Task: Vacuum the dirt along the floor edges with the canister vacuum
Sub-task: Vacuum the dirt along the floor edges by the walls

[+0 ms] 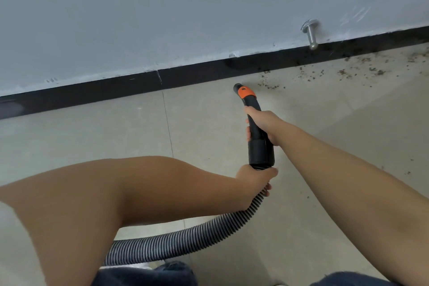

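Left hand [256, 179] wrapped around hose [185, 239]; right hand [262, 123] clenched on nozzle [249, 102] beside dirt [271, 86].

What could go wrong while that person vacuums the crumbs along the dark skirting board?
Going by this one view:
1. The metal door stop juts out above the dirt; the nozzle could knock it when sweeping right.
2. The left hand bends the ribbed hose sharply, which might kink it and weaken suction.
3. Specks near the right forearm lie away from the wall and may be missed.

Nothing here carries writing I can read: no label, brand, number or sign shows on anything in view.
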